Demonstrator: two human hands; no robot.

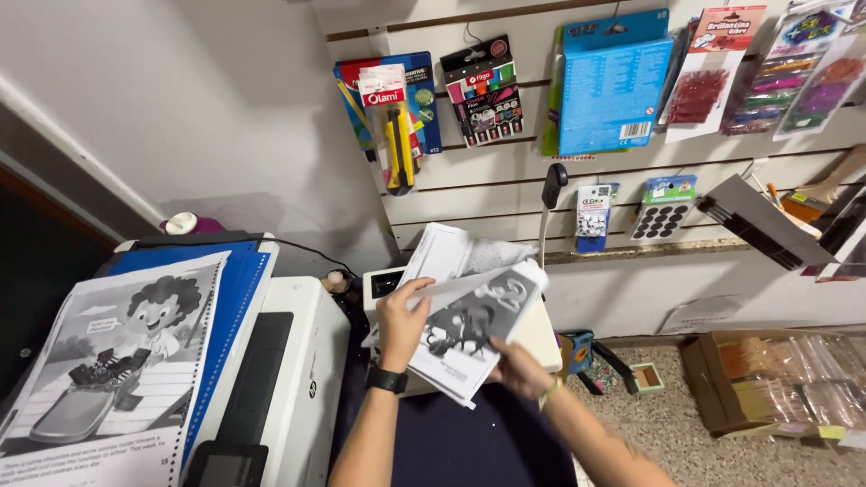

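Both of my hands hold a stack of printed pages [469,311] with black-and-white cartoon pictures, lifted above a white machine [541,335]. My left hand [401,320], with a black watch on the wrist, grips the stack's left edge and lifts the top sheets. Under the stack's lower right corner, my right hand [519,368] supports the pages. The upper sheets are fanned up and curl toward the wall.
A white printer [302,379] stands at the left with a perforated cartoon page [117,361] and blue sheets on top. Packaged stationery hangs on the slat wall [505,180]. A cardboard box of clear packets [776,383] sits at the right on a speckled counter.
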